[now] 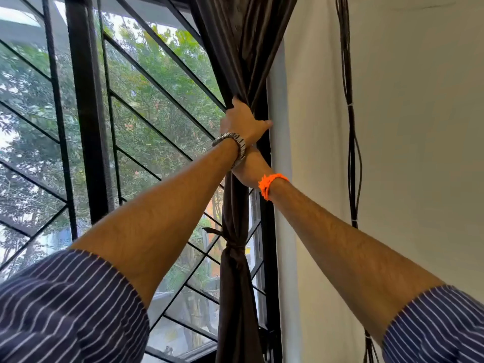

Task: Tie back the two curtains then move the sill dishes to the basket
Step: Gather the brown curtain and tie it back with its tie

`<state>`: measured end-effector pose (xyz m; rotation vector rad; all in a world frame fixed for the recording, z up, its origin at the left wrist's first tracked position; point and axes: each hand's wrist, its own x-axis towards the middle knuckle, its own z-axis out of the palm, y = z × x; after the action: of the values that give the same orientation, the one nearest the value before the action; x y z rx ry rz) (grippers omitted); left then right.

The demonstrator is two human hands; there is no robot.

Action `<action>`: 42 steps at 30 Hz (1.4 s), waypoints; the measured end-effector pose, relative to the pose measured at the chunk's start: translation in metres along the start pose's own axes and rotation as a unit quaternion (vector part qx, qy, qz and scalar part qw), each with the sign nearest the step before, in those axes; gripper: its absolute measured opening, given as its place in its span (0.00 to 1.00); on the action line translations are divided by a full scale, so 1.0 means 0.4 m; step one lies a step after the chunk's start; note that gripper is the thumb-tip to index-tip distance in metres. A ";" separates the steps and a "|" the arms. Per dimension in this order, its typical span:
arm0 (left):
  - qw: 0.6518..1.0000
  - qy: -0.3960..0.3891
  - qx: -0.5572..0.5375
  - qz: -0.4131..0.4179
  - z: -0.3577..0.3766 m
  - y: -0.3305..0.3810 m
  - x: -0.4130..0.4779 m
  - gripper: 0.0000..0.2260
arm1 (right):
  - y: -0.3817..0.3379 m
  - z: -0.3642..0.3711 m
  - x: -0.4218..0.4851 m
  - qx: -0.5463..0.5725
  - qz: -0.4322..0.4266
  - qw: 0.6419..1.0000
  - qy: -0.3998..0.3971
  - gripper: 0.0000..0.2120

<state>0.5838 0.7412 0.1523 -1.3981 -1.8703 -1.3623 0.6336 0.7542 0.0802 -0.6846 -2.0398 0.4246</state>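
A dark brown curtain [241, 48] hangs at the window's right edge, gathered into a narrow bundle. A tie-back knot [233, 248] cinches it low down. My left hand [243, 121], with a metal watch at the wrist, grips the gathered cloth well above the knot. My right hand [248, 169], with an orange thread at the wrist, reaches in under the left wrist against the bundle; its fingers are hidden behind the left wrist and the cloth. No dishes, sill or basket are in view.
A window with a black frame post [86, 113] and diagonal black bars [157, 85] fills the left, trees outside. A pale wall [419, 127] is on the right, with a bundle of black cables [351, 127] running down it.
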 end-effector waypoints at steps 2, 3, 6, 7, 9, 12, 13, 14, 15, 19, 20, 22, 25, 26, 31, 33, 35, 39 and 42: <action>0.997 0.043 0.060 0.021 -0.014 0.011 -0.011 0.21 | 0.022 0.022 0.028 -0.011 -0.004 1.000 0.013 0.12; 0.996 0.048 0.075 0.030 -0.020 0.014 -0.014 0.16 | 0.015 0.031 0.034 -0.020 -0.029 0.999 0.033 0.14; 0.993 0.043 0.096 0.046 -0.044 0.012 -0.020 0.11 | -0.005 0.042 0.039 -0.005 -0.053 0.998 0.028 0.14; 0.993 0.041 0.101 0.049 -0.056 0.009 -0.020 0.11 | -0.020 0.043 0.033 -0.011 -0.046 0.998 0.027 0.13; 0.992 0.038 0.111 0.053 -0.083 0.001 -0.023 0.11 | -0.047 0.053 0.022 0.008 -0.050 0.998 0.026 0.13; 0.991 0.039 0.114 0.051 -0.131 -0.023 -0.028 0.12 | -0.092 0.072 0.010 0.032 -0.065 0.997 0.030 0.14; 0.992 0.042 0.113 0.047 -0.149 -0.032 -0.030 0.12 | -0.112 0.077 0.003 0.021 -0.072 0.997 0.030 0.14; 0.992 0.048 0.113 0.041 -0.169 -0.042 -0.031 0.12 | -0.132 0.084 -0.002 0.009 -0.085 0.996 0.026 0.14; 0.991 0.056 0.113 0.033 -0.191 -0.055 -0.033 0.12 | -0.153 0.094 -0.004 0.002 -0.099 0.995 0.021 0.15; 0.992 0.072 0.105 0.010 -0.310 -0.126 -0.047 0.11 | -0.271 0.149 -0.038 -0.007 -0.131 0.991 0.002 0.15; 0.991 0.077 0.106 0.011 -0.342 -0.147 -0.051 0.11 | -0.303 0.165 -0.049 -0.005 -0.139 0.990 -0.001 0.15; 0.990 0.093 0.110 0.009 -0.408 -0.189 -0.056 0.10 | -0.373 0.197 -0.071 -0.003 -0.148 0.989 -0.011 0.15; 0.986 0.107 0.125 0.004 -0.523 -0.250 -0.061 0.10 | -0.483 0.258 -0.087 -0.005 -0.164 0.986 -0.021 0.15; 0.985 0.111 0.135 -0.001 -0.563 -0.274 -0.067 0.10 | -0.521 0.280 -0.095 -0.003 -0.173 0.984 -0.032 0.15; 0.978 0.124 0.162 -0.040 -0.747 -0.410 -0.094 0.13 | -0.696 0.409 -0.140 0.021 -0.198 0.978 -0.063 0.16; 0.976 0.129 0.169 -0.049 -0.825 -0.462 -0.106 0.15 | -0.769 0.464 -0.156 0.042 -0.204 0.975 -0.075 0.15; 0.973 0.139 0.176 -0.062 -0.903 -0.513 -0.122 0.16 | -0.840 0.512 -0.177 0.058 -0.213 0.972 -0.082 0.16; 0.964 0.160 0.195 -0.081 -1.068 -0.620 -0.169 0.16 | -0.990 0.620 -0.237 0.079 -0.239 0.963 -0.100 0.17; 0.957 0.177 0.210 -0.090 -1.179 -0.679 -0.204 0.17 | -1.099 0.692 -0.276 0.105 -0.249 0.957 -0.102 0.18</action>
<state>0.2770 0.2843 0.1658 -0.7373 -1.9232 -1.1139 0.3123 0.3316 0.0991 0.0138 -2.2246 0.4159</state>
